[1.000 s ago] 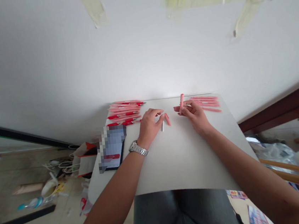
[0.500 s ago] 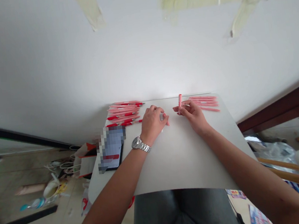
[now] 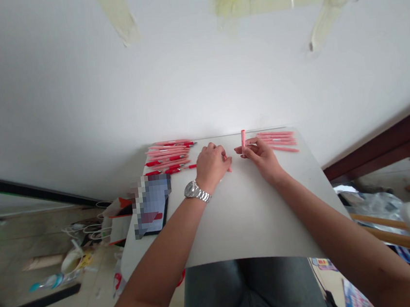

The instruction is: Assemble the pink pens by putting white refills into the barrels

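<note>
Upright between the thumb and fingertips of my right hand [image 3: 264,158] stands a pink pen part [image 3: 243,139], a smooth flat-topped tube; its lower end is partly behind the fingers. My left hand [image 3: 209,165], with a metal watch at the wrist, is curled palm down just above the table. Between its thumb and index finger a small pink pen part [image 3: 229,168] shows, mostly hidden by the hand. Beside my right hand lies a row of pink pens [image 3: 280,138]. Left of my left hand lies a pile of pink and red pens [image 3: 168,153].
The white table [image 3: 249,222] stands against a wall with yellowed tape. A phone [image 3: 155,205] lies at the table's left side, below the pens. Bags and cables are on the floor at left; a wooden chair [image 3: 393,236] is at right.
My left hand has shifted slightly to the right and turned, covering more of its pink part. My right hand still holds its pen part upright. The whole view has moved slightly.
</note>
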### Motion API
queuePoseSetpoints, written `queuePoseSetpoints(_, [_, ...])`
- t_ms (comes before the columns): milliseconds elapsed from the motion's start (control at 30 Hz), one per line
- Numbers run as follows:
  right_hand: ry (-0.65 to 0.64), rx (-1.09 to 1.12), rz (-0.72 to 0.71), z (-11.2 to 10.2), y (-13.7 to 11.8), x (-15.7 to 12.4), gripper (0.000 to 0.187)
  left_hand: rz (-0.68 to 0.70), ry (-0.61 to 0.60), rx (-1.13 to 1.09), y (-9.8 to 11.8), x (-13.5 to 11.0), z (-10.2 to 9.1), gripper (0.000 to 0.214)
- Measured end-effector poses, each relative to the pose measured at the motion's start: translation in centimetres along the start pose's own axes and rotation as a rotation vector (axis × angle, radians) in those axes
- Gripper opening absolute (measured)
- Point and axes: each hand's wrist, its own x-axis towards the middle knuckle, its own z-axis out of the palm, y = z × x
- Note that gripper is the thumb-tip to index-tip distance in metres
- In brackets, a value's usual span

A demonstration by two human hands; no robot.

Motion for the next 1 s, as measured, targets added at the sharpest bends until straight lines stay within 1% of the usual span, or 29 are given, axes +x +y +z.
queuePoseSetpoints(133, [0.002,0.01,0.005,0.1,0.0,0.0,0.04,0.021,0.001,0.029,0.1,0.4,0.1,0.01])
queuePoseSetpoints(267, [0.009,0.003,0.029,0.2,-0.1,0.0,0.043,0.024,-0.008,0.057,0.2,0.7,0.2,0.01])
queuePoseSetpoints(367, [0.004,0.009,0.027,0.2,-0.2,0.0,0.043,0.04,0.003,0.081,0.3,0.9,0.3,0.008])
queuePoseSetpoints(467, [0.005,0.001,0.027,0.2,-0.2,0.0,0.042,0.037,-0.01,0.094,0.3,1.0,0.4,0.005])
queuePoseSetpoints(567, [0.005,-0.012,0.028,0.1,0.0,0.1,0.043,0.038,-0.011,0.084,0.2,1.1,0.5,0.005])
queuePoseSetpoints(700, [0.005,-0.009,0.024,0.1,0.2,0.2,0.044,0.058,0.018,0.036,0.1,1.2,0.5,0.008])
queuePoseSetpoints(767, [0.004,-0.004,0.026,0.0,0.2,0.2,0.043,0.054,0.041,-0.033,0.1,1.3,0.3,0.009])
queuePoseSetpoints(833, [-0.003,-0.001,0.027,0.0,0.1,0.1,0.042,0.029,0.069,-0.161,-0.1,1.5,0.0,0.009])
queuePoseSetpoints(900, [-0.018,-0.012,0.026,-0.1,0.1,0.0,0.04,-0.009,0.093,-0.347,-0.4,1.7,-0.2,0.007])
queuePoseSetpoints(1000, [-0.05,-0.051,0.023,0.0,0.0,-0.1,0.04,-0.077,0.118,-0.685,-1.2,1.8,-0.4,0.002])
